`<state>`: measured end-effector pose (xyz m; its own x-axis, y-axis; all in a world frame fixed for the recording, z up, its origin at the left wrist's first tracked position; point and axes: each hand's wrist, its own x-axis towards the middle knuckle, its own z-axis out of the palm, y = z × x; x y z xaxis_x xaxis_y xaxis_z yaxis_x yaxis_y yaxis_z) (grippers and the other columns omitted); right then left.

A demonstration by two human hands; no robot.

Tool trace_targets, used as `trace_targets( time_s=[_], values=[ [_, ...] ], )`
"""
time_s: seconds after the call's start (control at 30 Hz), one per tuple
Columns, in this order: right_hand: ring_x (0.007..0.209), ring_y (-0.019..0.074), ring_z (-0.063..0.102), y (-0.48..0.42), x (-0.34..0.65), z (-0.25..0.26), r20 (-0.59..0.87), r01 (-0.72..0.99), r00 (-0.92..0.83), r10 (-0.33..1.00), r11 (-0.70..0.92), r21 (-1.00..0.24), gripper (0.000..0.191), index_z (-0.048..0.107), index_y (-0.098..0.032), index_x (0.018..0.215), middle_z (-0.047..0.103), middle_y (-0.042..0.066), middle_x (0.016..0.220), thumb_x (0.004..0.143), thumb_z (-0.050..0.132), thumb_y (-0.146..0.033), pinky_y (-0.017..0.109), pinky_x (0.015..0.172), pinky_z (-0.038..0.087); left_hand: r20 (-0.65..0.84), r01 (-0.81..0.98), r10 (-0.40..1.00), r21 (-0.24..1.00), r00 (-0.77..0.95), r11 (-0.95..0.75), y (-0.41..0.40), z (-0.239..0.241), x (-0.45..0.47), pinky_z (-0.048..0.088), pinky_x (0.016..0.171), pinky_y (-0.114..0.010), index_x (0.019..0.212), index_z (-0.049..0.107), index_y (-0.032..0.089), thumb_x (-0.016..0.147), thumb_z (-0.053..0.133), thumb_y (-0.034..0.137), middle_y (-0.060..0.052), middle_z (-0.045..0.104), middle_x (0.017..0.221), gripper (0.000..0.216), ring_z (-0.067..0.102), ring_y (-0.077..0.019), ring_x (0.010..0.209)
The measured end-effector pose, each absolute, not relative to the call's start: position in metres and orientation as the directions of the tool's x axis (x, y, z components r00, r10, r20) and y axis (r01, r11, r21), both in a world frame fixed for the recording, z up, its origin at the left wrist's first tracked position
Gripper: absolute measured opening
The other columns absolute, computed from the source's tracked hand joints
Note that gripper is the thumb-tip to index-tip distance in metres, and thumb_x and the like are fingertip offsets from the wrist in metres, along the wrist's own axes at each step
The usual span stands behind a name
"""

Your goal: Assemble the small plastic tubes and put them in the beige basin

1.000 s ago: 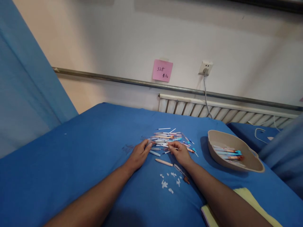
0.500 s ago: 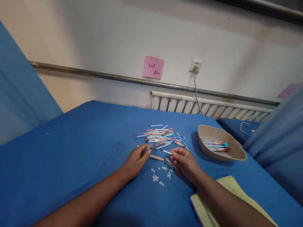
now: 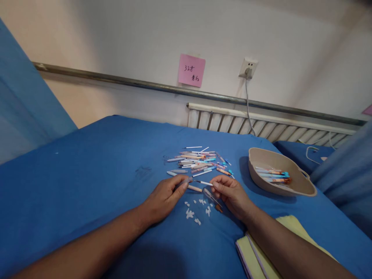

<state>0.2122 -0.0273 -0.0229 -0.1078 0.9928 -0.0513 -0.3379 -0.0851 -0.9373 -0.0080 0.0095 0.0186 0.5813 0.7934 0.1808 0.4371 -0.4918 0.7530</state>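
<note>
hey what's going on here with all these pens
Someone is working on pens with both bare hands. The right hand pinches a white refill, its dark end pointing at a pale piece, perhaps a pen barrel, in the left hand. Whether the two touch is hard to tell. Beyond the hands lies a loose pile of pens and refills; small white bits lie nearer. More pens sit in the basket at right.

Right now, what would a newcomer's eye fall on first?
Centrally, the bare right hand holds a slim white pen refill, its dark tip toward the translucent pen barrel in the bare left hand. Beyond lies a pile of pastel pens on blue cloth. A beige plastic bin sits to the right; a square pink note is on the wall.
</note>
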Motion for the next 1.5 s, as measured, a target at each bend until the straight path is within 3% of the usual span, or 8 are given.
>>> trace_targets(
  time_s=[0.43,0.73,0.97,1.07,1.13,1.23,1.4,1.5],
  values=[
    [0.049,0.0087,0.043,-0.024,0.219,-0.027,-0.03,-0.277,-0.086,0.996,-0.053,-0.959,0.024,0.065,-0.018,0.079,0.056,-0.001,0.064,0.068,0.071,-0.038,0.018,0.038,0.039,0.225,0.447,0.753,0.688,0.618,-0.572,0.012,0.018,-0.011,0.045,0.084,-0.03,0.106,0.062,0.023,0.088,0.042,0.034,-0.003,0.066,0.102,0.029,0.059,-0.0182,0.093],
    [0.051,0.0083,0.047,-0.022,0.22,-0.026,0.071,-0.075,-0.039,0.997,0.068,-0.995,0.024,0.065,-0.017,0.078,0.059,-0.001,0.063,0.07,0.069,-0.04,0.02,0.051,0.04,0.228,0.472,0.72,0.619,0.656,-0.627,0.012,0.019,-0.011,0.044,0.081,-0.03,0.105,0.062,0.023,0.089,0.04,0.034,-0.004,0.065,0.096,0.03,0.058,-0.0184,0.087],
    [0.035,0.0077,0.041,-0.032,0.215,-0.026,0.064,0.073,-0.054,0.996,0.068,-0.995,0.022,0.061,-0.02,0.079,0.051,-0.004,0.056,0.077,0.06,-0.041,0.021,0.034,0.036,0.211,0.524,0.679,0.49,0.703,-0.696,0.011,0.015,-0.013,0.043,0.078,-0.029,0.111,0.059,0.025,0.09,0.039,0.034,-0.004,0.063,0.095,0.03,0.057,-0.0183,0.087],
    [0.047,0.0096,0.05,-0.037,0.209,-0.021,0.16,0.194,-0.066,0.985,0.17,-0.966,0.017,0.062,-0.02,0.084,0.056,-0.001,0.068,0.081,0.057,-0.036,0.021,0.043,0.042,0.178,0.494,0.676,0.555,0.716,-0.669,0.009,0.013,-0.009,0.043,0.08,-0.028,0.111,0.059,0.025,0.09,0.039,0.034,-0.003,0.065,0.096,0.03,0.059,-0.0179,0.088],
    [0.066,0.0129,0.057,-0.041,0.203,-0.017,0.244,0.236,-0.07,0.967,0.254,-0.938,0.017,0.062,-0.021,0.092,0.059,0.002,0.086,0.084,0.053,-0.033,0.024,0.058,0.047,0.149,0.46,0.667,0.615,0.73,-0.641,0.005,0.012,-0.005,0.042,0.084,-0.028,0.114,0.057,0.027,0.09,0.04,0.033,-0.002,0.066,0.103,0.03,0.059,-0.0182,0.094],
    [0.095,0.0179,0.055,-0.047,0.196,-0.01,0.335,0.245,-0.112,0.936,0.352,-0.903,0.025,0.055,-0.023,0.11,0.056,0.005,0.105,0.088,0.046,-0.032,0.03,0.081,0.045,0.105,0.408,0.626,0.673,0.773,-0.617,-0.002,0.011,0.001,0.041,0.088,-0.028,0.114,0.057,0.029,0.09,0.039,0.031,-0.001,0.064,0.112,0.029,0.057,-0.0186,0.101],
    [0.115,0.0218,0.043,-0.056,0.191,0.0,0.367,0.19,-0.243,0.898,0.415,-0.89,0.042,0.04,-0.025,0.129,0.043,0.007,0.127,0.09,0.044,-0.039,0.034,0.091,0.04,0.01,0.43,0.618,0.709,0.786,-0.559,-0.01,0.012,0.006,0.044,0.072,-0.025,0.096,0.06,0.023,0.092,0.034,0.038,-0.001,0.066,0.085,0.03,0.06,-0.0171,0.078],
    [0.119,0.023,0.039,-0.059,0.191,0.006,0.355,0.126,-0.313,0.881,0.409,-0.904,0.046,0.039,-0.026,0.13,0.037,0.007,0.132,0.088,0.044,-0.045,0.037,0.095,0.037,-0.014,0.443,0.62,0.712,0.785,-0.545,-0.009,0.011,0.005,0.043,0.068,-0.024,0.086,0.059,0.021,0.092,0.034,0.04,-0.001,0.065,0.082,0.031,0.059,-0.0163,0.076]
  ],
)
